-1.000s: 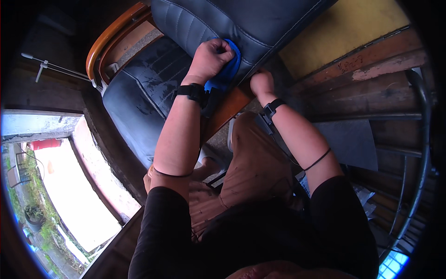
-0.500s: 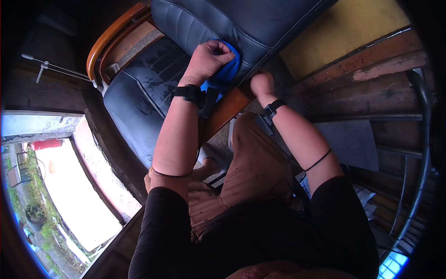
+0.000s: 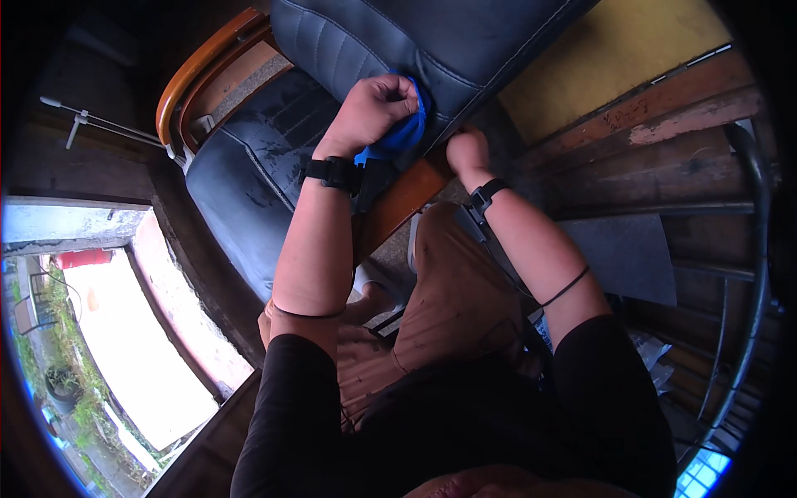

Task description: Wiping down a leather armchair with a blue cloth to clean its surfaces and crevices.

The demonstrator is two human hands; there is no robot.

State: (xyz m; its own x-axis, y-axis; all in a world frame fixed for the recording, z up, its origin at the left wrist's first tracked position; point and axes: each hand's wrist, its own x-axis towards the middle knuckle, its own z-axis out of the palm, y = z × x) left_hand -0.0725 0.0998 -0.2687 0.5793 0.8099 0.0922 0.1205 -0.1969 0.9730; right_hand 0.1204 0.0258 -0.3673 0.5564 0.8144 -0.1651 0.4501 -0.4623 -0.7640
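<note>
A black padded chair has a stitched backrest (image 3: 465, 41) and a seat (image 3: 241, 195) with dark wet-looking patches. My left hand (image 3: 369, 112) is closed on a blue cloth (image 3: 407, 137), pressing it against the side of the backrest near a seam. Part of the cloth hangs below my fingers, over the wooden armrest (image 3: 407, 203) nearest me. My right hand (image 3: 467, 152) is curled at the backrest's lower edge, by the end of that armrest. Its fingertips are hidden, so what it grips cannot be made out.
The far curved wooden armrest (image 3: 178, 83) rises at the left. A white rod (image 3: 108, 120) reaches toward it. Metal rails (image 3: 664, 209) and a grey sheet (image 3: 623, 253) stand at the right. A yellow panel (image 3: 614, 62) lies behind the chair, and a bright opening (image 3: 141, 332) is at lower left.
My left hand has shifted slightly with the blue cloth, which is now bunched differently and shows a fold beside my fingers. My right hand has hardly moved.
</note>
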